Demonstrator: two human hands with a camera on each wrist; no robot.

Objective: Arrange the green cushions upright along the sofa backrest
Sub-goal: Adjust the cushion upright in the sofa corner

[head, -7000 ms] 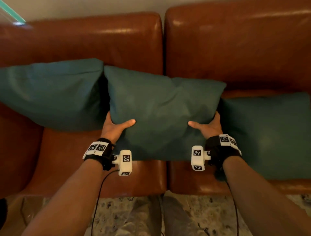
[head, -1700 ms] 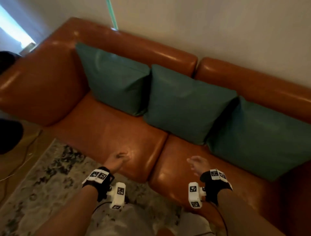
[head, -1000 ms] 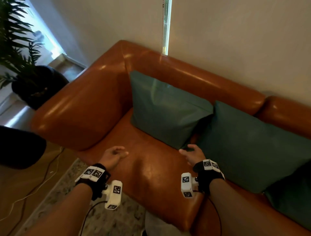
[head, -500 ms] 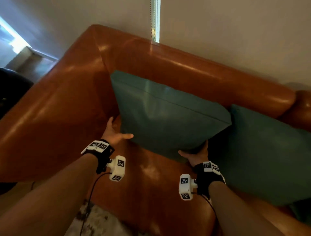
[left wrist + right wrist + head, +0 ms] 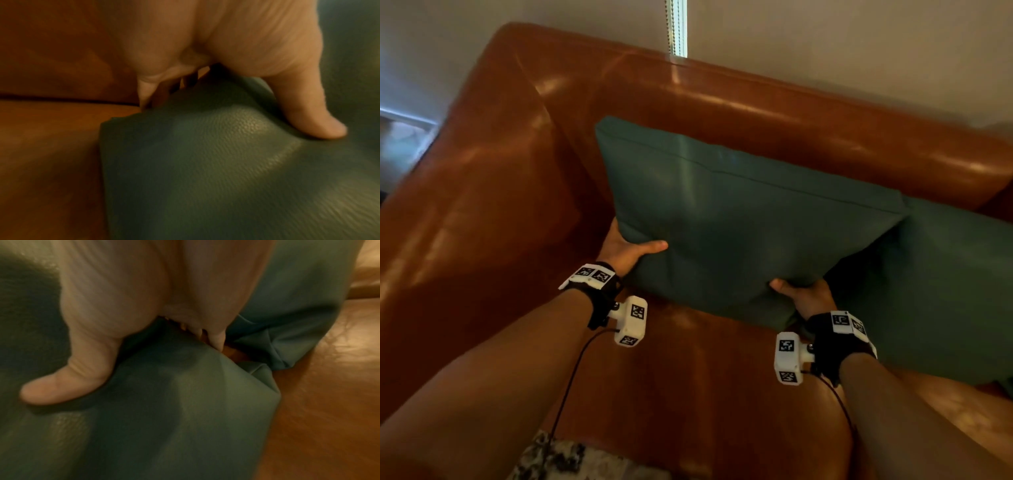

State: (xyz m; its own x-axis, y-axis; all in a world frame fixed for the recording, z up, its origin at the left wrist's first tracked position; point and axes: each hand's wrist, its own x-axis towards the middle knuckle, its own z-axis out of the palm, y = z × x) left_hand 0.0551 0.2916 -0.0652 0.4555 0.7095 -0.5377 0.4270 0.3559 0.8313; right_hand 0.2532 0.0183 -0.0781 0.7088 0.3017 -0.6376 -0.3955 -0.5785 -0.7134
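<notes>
Both the left hand (image 5: 626,251) and right hand (image 5: 803,295) grip the end cushion (image 5: 739,219) by its lower corners, thumbs in front. It leans upright against the backrest (image 5: 774,113) beside a neighbouring cushion (image 5: 945,291), so only final settling seems left.

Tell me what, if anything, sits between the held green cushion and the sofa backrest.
Nothing visible does. The green cushion, held by the left hand and right hand, faces bare backrest; the neighbouring cushion sits beside it, not behind.
</notes>
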